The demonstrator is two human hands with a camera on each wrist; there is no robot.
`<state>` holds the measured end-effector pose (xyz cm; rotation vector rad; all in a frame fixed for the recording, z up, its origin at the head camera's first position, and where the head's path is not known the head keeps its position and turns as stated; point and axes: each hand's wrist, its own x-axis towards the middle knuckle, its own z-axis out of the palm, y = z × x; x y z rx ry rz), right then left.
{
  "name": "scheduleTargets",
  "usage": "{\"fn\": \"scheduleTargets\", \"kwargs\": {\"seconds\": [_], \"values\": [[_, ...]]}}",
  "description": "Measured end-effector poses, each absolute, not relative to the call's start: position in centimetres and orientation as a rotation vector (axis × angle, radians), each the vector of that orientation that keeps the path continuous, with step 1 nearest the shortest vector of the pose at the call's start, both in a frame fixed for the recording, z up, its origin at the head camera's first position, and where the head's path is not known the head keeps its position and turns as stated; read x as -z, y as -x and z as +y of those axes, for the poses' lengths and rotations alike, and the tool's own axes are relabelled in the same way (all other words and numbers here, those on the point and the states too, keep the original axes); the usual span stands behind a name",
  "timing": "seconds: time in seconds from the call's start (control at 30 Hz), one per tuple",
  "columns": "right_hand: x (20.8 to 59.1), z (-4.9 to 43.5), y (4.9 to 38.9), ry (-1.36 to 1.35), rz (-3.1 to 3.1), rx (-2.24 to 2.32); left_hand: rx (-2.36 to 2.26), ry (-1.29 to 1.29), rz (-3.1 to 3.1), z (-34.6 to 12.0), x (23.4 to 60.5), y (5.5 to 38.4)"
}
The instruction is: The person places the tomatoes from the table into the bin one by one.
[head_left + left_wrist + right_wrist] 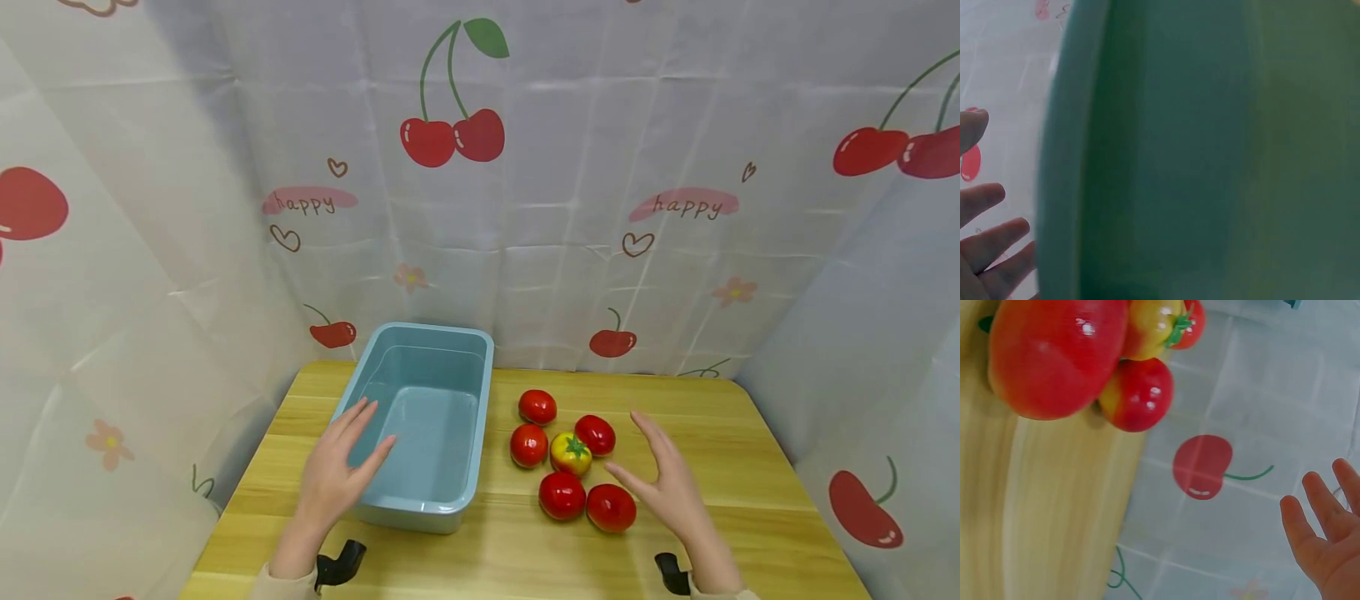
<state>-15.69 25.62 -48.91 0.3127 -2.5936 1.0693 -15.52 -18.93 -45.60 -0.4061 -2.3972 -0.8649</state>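
We've got left hand (336, 468) spread wide by the bin's (429, 437) left side, right hand (669, 483) also wide, just right of six fruits (568, 463). Fruits sit clustered on the table (738, 467), right of bin.

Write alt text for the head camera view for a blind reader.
A person's left hand is at the left side of a blue bin, and the right hand beside six tomato-like fruits, neither holding anything. Five fruits look red, one yellow-and-red with a green top. Bin and fruits sit on a wooden table before a white cherry-print curtain.
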Motion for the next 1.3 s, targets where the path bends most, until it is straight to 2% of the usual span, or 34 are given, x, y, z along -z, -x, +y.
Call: {"fn": "scheduleTargets", "kwargs": {"seconds": [0.6,0.87,1.3], "values": [[53.5,26.1,15.5,-0.191,-2.703,-1.193,0.957,0.245,-2.402,-22.3,49.2,15.2],[55.0,26.2,15.4,-0.157,-2.750,-1.255,1.208,0.104,-2.448,-23.1,50.0,15.0],[56.8,26.6,14.7,-0.056,-2.863,-1.294,1.456,0.019,-2.494,-23.8,50.6,14.8]]}}
